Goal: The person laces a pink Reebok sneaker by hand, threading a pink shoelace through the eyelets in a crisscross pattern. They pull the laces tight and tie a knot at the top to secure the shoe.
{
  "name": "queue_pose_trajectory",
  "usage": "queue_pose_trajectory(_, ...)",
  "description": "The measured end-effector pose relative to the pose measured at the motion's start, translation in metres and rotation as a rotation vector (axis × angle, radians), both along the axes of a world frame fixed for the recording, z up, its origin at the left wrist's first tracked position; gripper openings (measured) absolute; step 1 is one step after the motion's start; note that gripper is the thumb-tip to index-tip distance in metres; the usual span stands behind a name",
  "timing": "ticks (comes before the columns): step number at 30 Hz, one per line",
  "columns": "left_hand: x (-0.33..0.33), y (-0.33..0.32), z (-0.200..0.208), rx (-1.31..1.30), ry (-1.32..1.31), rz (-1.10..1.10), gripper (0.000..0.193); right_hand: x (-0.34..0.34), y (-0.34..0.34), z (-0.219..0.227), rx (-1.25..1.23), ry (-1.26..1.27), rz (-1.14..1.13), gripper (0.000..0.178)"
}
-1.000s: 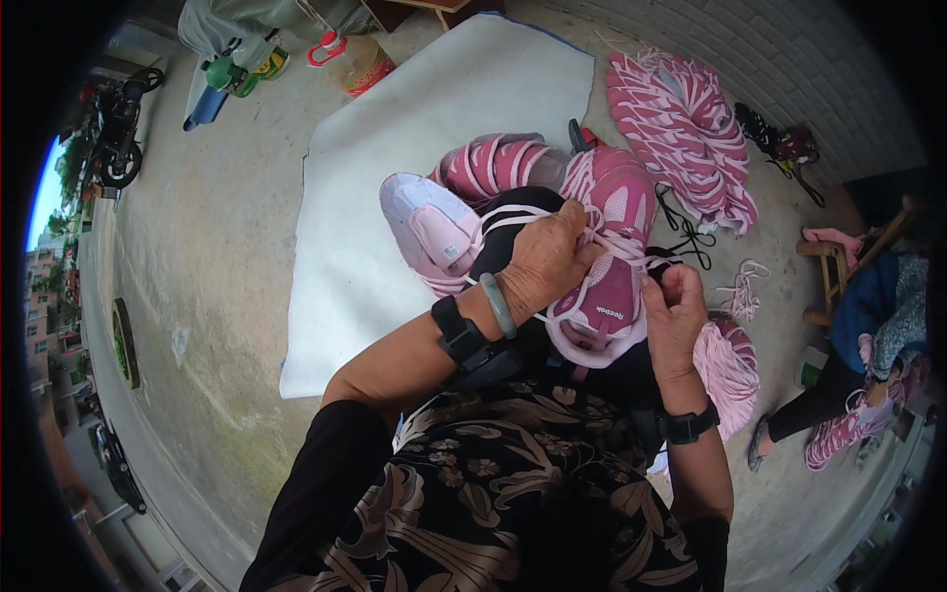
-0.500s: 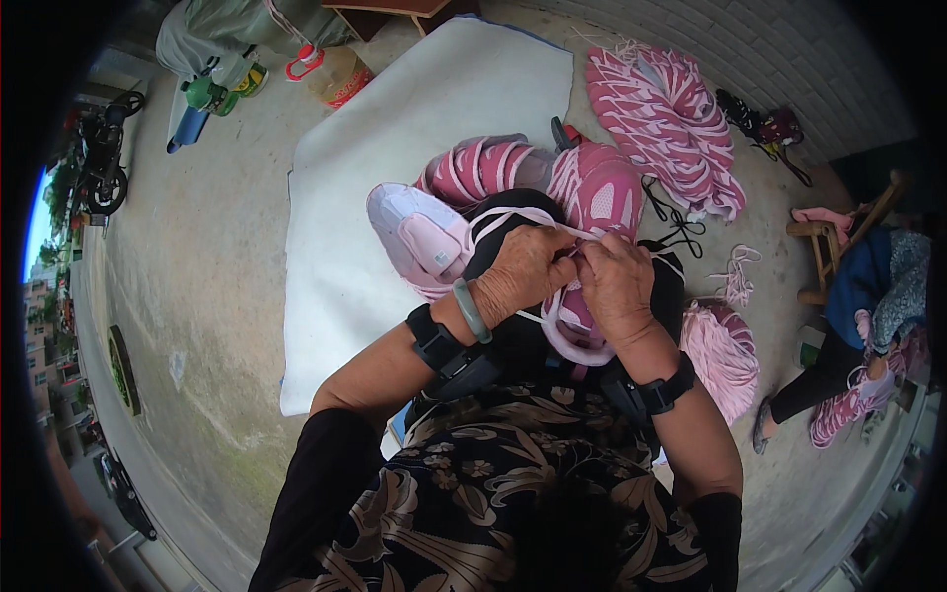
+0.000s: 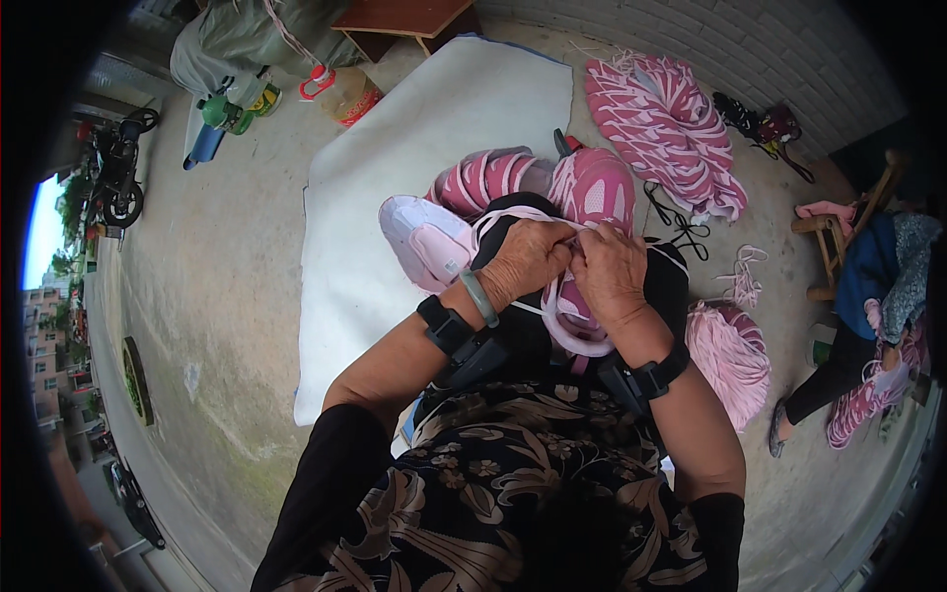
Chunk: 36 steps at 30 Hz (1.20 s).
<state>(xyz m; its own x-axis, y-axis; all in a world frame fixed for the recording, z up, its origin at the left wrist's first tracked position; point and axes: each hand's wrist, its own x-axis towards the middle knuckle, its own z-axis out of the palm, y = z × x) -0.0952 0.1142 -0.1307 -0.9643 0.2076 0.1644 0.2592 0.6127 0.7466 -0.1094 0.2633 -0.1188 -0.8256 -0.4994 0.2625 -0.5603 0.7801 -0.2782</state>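
Hands (2): left hand (image 3: 530, 259) and right hand (image 3: 609, 268) are meeting, fingertips almost touching, both pinching lace; exact grip is hiding behind knuckles.
Lace: pale pink lace (image 3: 518, 211) is running into the fingertips, looping left over a black-clad knee; looking thin, flat, limp, maybe a bit slippery, so pinching close to the eyelets is seeming best.
Shoe in work (1): pink shoe (image 3: 604, 192) is lying under both hands, toe pointing away; looking light and soft, bending easily, not fragile; sides or padded collar are offering the best hold.
Left of left hand: 1 pale-lined shoe (image 3: 424, 242) is resting sideways, opening showing.
Right of right hand: 1 lace bundle (image 3: 730, 365) is lying nearby; 1 small lace tangle (image 3: 747, 276) is sitting farther right.
Beyond hands: 1 nested row of shoes (image 3: 483, 180) is lying on 1 white sheet (image 3: 365, 257); 1 shoe heap (image 3: 663, 128) is spreading farther right, too overlapped for counting.
Far right: 1 co-worker (image 3: 868, 276) is sitting.
Far left: 3 bottles (image 3: 345, 94) are standing; 1 motorcycle (image 3: 120, 178) is parking farthest.
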Motion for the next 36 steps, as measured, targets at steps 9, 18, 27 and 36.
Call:
queue_pose_trajectory(9, -0.003, -0.007, -0.017, 0.264, -0.095, 0.057, 0.027, 0.0, -0.015, -0.005, 0.107, 0.171, 0.164, 0.008)
queue_pose_trajectory(18, 0.018, 0.01, 0.014, -0.209, 0.097, 0.066, 0.031, 0.069, 0.205, -0.009, -0.124, -0.165, -0.265, 0.007)
queue_pose_trajectory(27, 0.01, 0.032, 0.036, -0.357, 0.238, -0.024, 0.02, 0.081, 0.251, -0.062, 0.147, -0.404, -0.309, 0.024)
queue_pose_trajectory(36, -0.016, 0.06, 0.032, -0.337, 0.032, -0.062, 0.012, 0.003, 0.068, 0.006, -0.362, -0.379, 0.023, 0.056)
